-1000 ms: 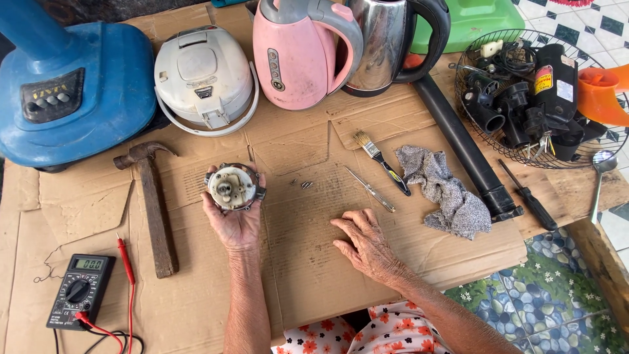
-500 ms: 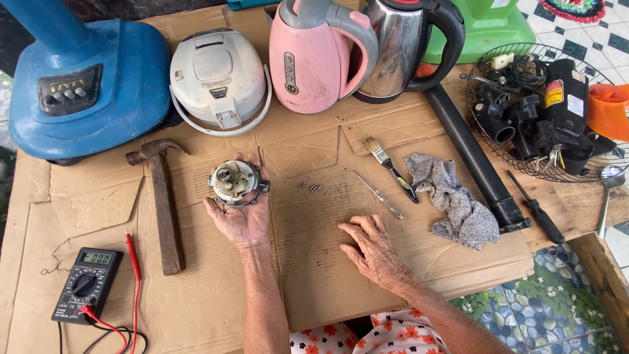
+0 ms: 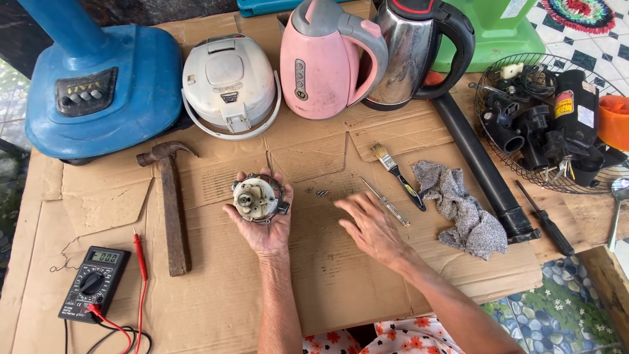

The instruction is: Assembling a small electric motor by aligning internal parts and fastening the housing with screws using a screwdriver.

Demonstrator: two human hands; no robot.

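Across the flattened brown cardboard sheet [image 3: 216,308] covering the table, things lay spread out. At the far left stood a big blue plastic fan base [image 3: 98,92], then to its right a white rice cooker [image 3: 228,84], a pink electric kettle [image 3: 324,59] and a steel kettle with a black handle [image 3: 413,49]. A round wire fan guard [image 3: 488,98] at the far right held black parts. A long black tube [image 3: 485,167] ran down the right side, with a grey rag [image 3: 462,210] beside it. A wooden-handled claw hammer [image 3: 171,203] lay left of centre, and a black multimeter with red leads [image 3: 92,283] sat at the near left.

The left hand [image 3: 265,226] was cupped palm up, gripping a small round motor with a pale face [image 3: 257,198]. The right hand [image 3: 370,226] lay open and flat, fingers spread, holding nothing, just near a slim screwdriver [image 3: 386,202]; a small paintbrush [image 3: 398,176] lay just beyond, and tiny loose screws [image 3: 320,192] sat between the hands.

By my judgement, the motor was already out of its housing and under inspection; no tool was on it yet.
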